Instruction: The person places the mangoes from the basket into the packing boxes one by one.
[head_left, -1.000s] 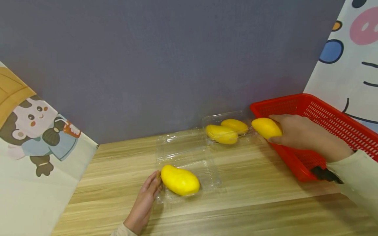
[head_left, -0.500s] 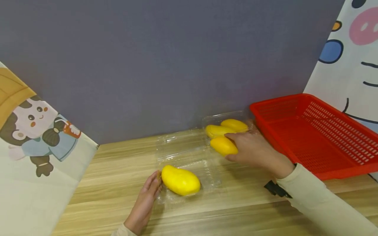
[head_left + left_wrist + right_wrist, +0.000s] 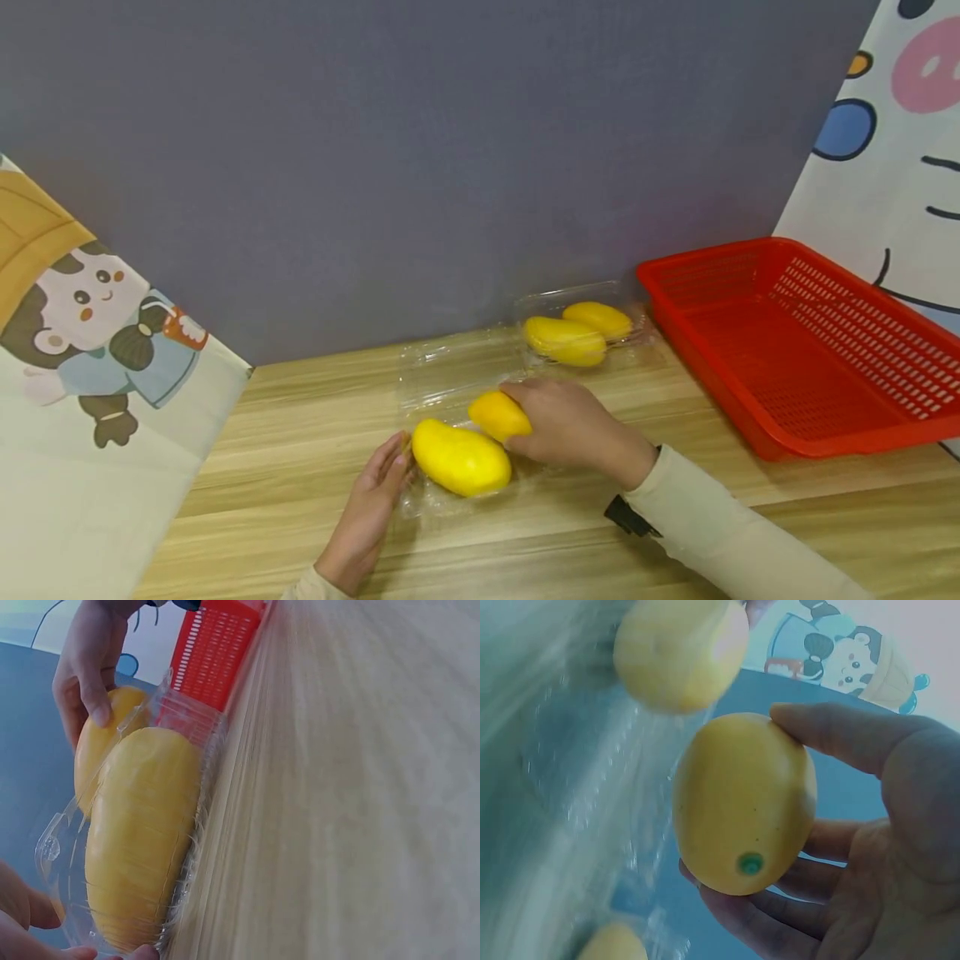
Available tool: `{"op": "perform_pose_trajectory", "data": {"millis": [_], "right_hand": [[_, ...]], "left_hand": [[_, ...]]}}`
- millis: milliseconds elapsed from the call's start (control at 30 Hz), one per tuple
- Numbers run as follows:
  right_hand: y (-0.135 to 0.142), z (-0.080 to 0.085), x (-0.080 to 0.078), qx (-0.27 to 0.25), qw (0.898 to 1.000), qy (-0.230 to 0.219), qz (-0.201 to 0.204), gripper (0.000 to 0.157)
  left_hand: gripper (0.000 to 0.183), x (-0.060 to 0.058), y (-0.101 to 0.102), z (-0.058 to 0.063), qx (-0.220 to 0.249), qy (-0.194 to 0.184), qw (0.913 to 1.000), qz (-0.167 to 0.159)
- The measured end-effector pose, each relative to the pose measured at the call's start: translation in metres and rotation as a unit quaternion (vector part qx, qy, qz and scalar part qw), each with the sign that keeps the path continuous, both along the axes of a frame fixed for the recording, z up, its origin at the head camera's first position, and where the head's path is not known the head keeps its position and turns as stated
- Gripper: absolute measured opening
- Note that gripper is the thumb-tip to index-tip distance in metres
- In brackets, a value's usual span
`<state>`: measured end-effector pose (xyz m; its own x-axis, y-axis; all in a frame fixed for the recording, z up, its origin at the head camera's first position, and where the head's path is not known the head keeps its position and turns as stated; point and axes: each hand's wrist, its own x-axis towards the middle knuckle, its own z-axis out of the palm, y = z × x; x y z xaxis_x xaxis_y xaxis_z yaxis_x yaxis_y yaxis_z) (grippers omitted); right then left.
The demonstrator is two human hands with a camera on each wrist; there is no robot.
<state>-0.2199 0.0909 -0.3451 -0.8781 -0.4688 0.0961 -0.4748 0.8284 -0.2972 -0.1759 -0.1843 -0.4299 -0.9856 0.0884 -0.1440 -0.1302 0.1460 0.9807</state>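
Note:
A yellow mango point(image 3: 498, 416) is gripped between the thumb and fingers of my right hand point(image 3: 573, 423), over the open clear plastic clamshell box point(image 3: 435, 503). In the right wrist view this mango point(image 3: 742, 802) shows a green stem spot. Beside it, a larger yellow mango point(image 3: 461, 458) lies in the near half of the box. My left hand point(image 3: 372, 496) holds the box's left edge; the left wrist view shows its fingers point(image 3: 45, 911) around the clear corner. The lid half point(image 3: 457, 367) lies folded back toward the wall.
Behind, a second clear box point(image 3: 570, 293) holds two yellow mangoes point(image 3: 564, 340). A red perforated basket point(image 3: 757, 417) stands at the right, with a grey wall point(image 3: 420, 167) behind the wooden table point(image 3: 300, 425). Printed panels flank both sides.
My right hand has carried the mango leftward from the red basket's edge, past the second box, to the open box. My left hand and the larger mango have stayed nearly still.

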Motion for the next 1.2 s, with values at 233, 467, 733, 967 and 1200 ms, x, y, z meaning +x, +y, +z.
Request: {"op": "perform_pose_trajectory", "data": {"millis": [233, 467, 733, 967, 1200], "right_hand": [[-0.012, -0.009, 0.003, -0.01, 1.0, -0.013, -0.008, 0.067], [-0.015, -0.02, -0.003, -0.027, 0.999, -0.038, -0.007, 0.066], [-0.025, -0.037, -0.01, -0.034, 0.996, -0.082, 0.009, 0.062], [-0.036, -0.039, -0.012, -0.014, 0.997, -0.077, 0.019, 0.06], [-0.036, -0.039, -0.005, 0.004, 1.0, -0.029, 0.009, 0.056]], "left_hand": [[0.054, 0.0, 0.0, -0.001, 0.008, 0.003, 1.0, 0.001], [0.053, 0.0, 0.002, 0.0, 0.013, 0.0, 0.9999, 0.001], [0.054, 0.002, 0.003, 0.001, 0.004, -0.008, 0.9998, 0.017], [0.053, 0.005, -0.001, 0.004, -0.006, -0.024, 0.999, 0.038], [0.053, 0.006, 0.0, 0.006, -0.002, -0.025, 0.999, 0.036]]}}
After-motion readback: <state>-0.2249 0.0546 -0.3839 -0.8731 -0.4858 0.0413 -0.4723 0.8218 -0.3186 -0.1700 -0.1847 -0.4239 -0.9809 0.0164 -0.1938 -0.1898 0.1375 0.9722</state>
